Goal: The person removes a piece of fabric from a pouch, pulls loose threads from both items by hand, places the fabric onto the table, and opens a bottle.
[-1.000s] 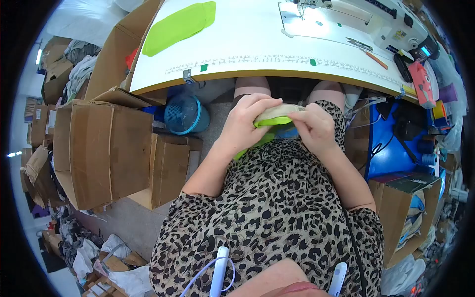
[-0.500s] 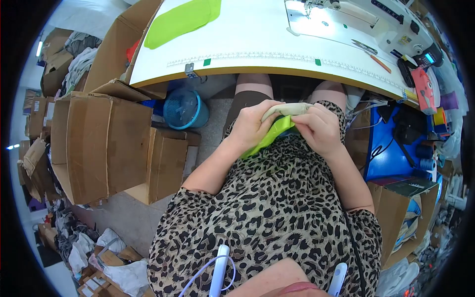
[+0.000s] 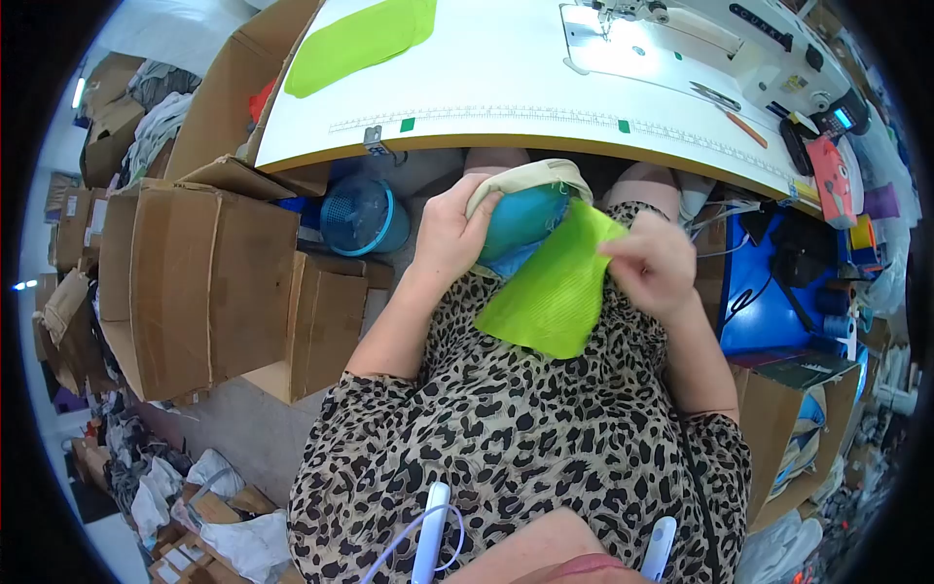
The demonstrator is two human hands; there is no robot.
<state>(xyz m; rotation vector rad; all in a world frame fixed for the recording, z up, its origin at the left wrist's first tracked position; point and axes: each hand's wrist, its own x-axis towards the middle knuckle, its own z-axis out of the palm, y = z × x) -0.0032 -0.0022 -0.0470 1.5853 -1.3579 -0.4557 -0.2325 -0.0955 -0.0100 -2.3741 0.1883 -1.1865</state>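
In my lap, my left hand (image 3: 448,236) is closed round the edge of a sewn fabric piece (image 3: 525,226), with a beige band along its rim and teal cloth inside. Loose threads show along the far right of that rim. My right hand (image 3: 657,265), slightly blurred, pinches the upper right corner of a lime green fabric piece (image 3: 553,304). The green cloth hangs spread out in front of the teal one; whether the two are joined is hard to see. On the white table, more lime green fabric (image 3: 360,44) lies at the left.
A sewing machine (image 3: 778,49) stands at the table's far right, with thread snips (image 3: 717,95) and an orange-handled tool (image 3: 747,128) nearby. A printed ruler runs along the table's front edge. Cardboard boxes (image 3: 175,292) and a blue basket (image 3: 365,219) stand at my left.
My hands have moved apart. The lime green fabric, bunched up before, is now drawn toward me and spread open by my right hand, and the teal inside of the beige-rimmed piece shows.
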